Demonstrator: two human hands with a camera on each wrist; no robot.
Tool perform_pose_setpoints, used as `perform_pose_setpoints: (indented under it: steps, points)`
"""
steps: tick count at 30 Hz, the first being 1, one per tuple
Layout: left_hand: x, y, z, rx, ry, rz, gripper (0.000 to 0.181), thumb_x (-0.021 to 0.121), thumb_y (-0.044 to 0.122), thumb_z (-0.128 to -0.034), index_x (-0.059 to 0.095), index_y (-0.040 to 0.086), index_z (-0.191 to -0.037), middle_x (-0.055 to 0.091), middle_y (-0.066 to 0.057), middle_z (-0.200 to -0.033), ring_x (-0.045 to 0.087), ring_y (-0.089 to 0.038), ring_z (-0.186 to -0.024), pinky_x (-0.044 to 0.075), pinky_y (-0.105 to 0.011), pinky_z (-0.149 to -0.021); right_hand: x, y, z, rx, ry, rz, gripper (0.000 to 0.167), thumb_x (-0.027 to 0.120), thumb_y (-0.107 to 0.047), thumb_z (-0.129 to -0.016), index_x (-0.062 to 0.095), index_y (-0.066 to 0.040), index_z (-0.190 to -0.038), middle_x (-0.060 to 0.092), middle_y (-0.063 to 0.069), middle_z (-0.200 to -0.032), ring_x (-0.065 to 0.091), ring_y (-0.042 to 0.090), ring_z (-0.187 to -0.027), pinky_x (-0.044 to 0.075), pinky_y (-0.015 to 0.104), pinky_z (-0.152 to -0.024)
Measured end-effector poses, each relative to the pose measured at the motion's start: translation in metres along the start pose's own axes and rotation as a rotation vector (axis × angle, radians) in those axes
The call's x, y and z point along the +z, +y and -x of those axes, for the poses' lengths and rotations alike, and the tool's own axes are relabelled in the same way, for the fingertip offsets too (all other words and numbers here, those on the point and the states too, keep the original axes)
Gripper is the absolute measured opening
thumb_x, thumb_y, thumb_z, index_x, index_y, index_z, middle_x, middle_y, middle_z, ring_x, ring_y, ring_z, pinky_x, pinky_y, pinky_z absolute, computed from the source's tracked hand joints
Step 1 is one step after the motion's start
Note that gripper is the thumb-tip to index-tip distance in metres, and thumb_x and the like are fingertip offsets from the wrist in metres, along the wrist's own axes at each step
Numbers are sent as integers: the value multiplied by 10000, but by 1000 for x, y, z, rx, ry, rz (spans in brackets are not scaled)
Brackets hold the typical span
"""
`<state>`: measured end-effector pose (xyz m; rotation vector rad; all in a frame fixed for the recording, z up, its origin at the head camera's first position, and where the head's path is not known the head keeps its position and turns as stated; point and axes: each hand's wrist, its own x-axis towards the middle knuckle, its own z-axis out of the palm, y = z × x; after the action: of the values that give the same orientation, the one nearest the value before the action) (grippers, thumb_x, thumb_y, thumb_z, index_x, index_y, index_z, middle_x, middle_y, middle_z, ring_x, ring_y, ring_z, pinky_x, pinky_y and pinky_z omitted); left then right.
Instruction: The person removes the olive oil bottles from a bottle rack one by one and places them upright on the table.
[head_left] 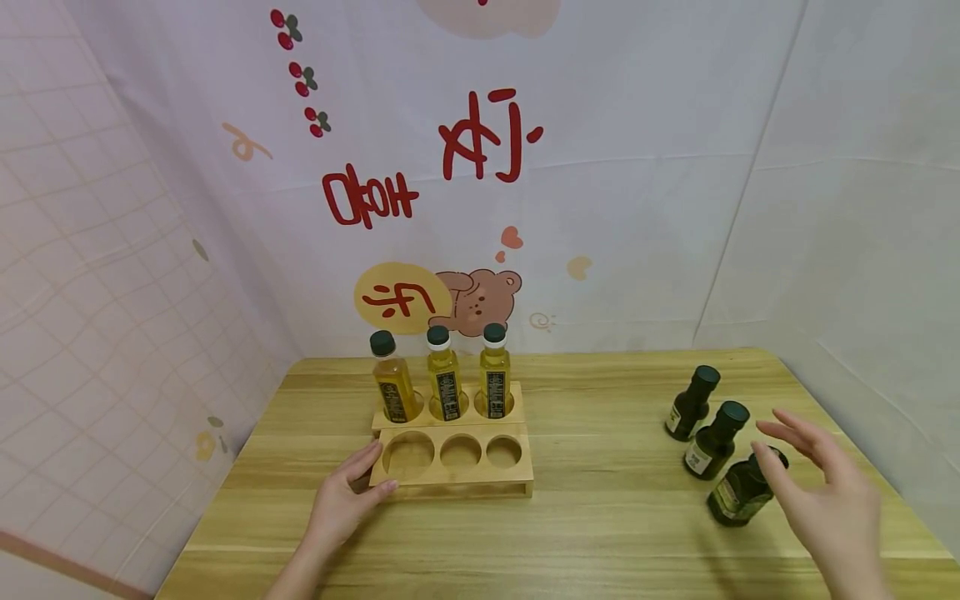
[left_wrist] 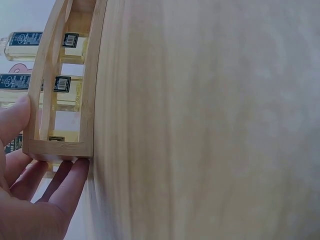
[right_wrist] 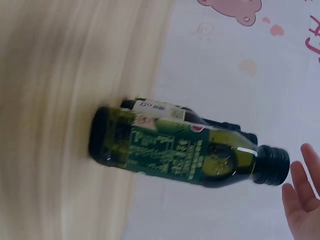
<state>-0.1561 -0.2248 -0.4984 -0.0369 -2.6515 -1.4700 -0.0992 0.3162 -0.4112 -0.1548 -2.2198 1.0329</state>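
A two-tier wooden rack (head_left: 450,479) stands left of centre, its front row of three round holes empty. Three clear bottles of yellow oil, such as the middle one (head_left: 447,387), stand in the back row. My left hand (head_left: 341,504) grips the rack's left end; in the left wrist view its fingers (left_wrist: 75,187) lie against the end piece. Several dark green bottles stand in a slanting row at the right, the nearest (head_left: 738,493) beside my right hand (head_left: 828,500). That hand's fingers are spread near the cap, holding nothing; the right wrist view shows a gap between fingertips and cap (right_wrist: 272,165).
The wooden table (head_left: 592,517) runs back to a white printed cloth (head_left: 615,208) hanging behind it. More cloth hangs at the left and right sides. Two further dark bottles (head_left: 688,404) (head_left: 712,442) stand behind the nearest one.
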Motion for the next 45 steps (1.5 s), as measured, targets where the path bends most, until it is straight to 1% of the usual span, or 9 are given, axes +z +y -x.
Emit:
perform_pose_setpoints:
  steps: [5,14,18,21,32,36,39,42,45]
  points:
    - [0,0,0,0,4,-10,712,854,264,-795,552,51,-1404,491,-82,-1474,397,-312,-1386,349,-451,-1101,8,-11,-5,-180,-27,-4,601,793,42,-791,629,-147,-1338,664,-255,-1086,475,-144,-1159,312,36,-885]
    - [1,2,0,-11,0,5,698,848,229,-805,546,55,-1409,484,-85,-1480,394,-311,-1389,381,-441,-1080,30,-24,-9,-382,-76,-102,653,800,126,-708,641,-85,-1305,716,-74,-1083,515,-68,-1177,323,93,-987]
    - [2,1,1,-9,-4,25,703,845,230,-807,538,52,-1414,477,-86,-1486,400,-310,-1384,434,-417,-1036,42,-29,-8,-389,-134,-110,656,794,119,-734,626,-107,-1326,722,25,-1066,518,-82,-1155,322,88,-986]
    - [2,-1,1,-7,-5,35,712,846,242,-804,536,53,-1416,473,-84,-1489,400,-306,-1384,450,-402,-1020,52,-33,-6,-384,-164,-113,656,800,102,-744,622,-129,-1332,721,45,-1060,518,-88,-1142,320,78,-976]
    - [1,-1,0,-2,-10,12,718,842,287,-806,539,66,-1418,474,-81,-1489,375,-318,-1400,354,-476,-1100,88,-37,-1,-445,-231,-121,661,822,80,-737,615,-120,-1333,716,1,-1098,513,-50,-1146,323,76,-961]
    - [1,-1,0,7,-7,15,717,846,276,-802,542,56,-1413,478,-87,-1484,378,-321,-1397,343,-481,-1106,100,-40,0,-451,-264,-130,639,827,43,-754,613,-131,-1330,716,-2,-1101,539,24,-1158,330,89,-971]
    - [0,-1,0,2,-7,21,717,847,268,-803,540,56,-1414,477,-86,-1485,378,-319,-1397,354,-471,-1098,109,-43,0,-447,-290,-132,626,827,11,-773,608,-148,-1338,715,-11,-1105,563,132,-1155,359,148,-973]
    - [0,-1,0,-5,-6,19,717,846,271,-804,539,59,-1417,475,-86,-1487,377,-318,-1398,357,-465,-1097,117,-47,-1,-444,-314,-131,612,826,-13,-786,607,-166,-1338,716,-23,-1099,579,220,-1134,413,280,-960]
    - [0,0,0,-11,-8,15,719,845,274,-805,537,64,-1419,472,-86,-1490,376,-318,-1398,365,-464,-1092,126,-50,-2,-454,-333,-141,589,824,-17,-789,614,-146,-1323,719,-18,-1087,600,257,-1110,435,401,-929]
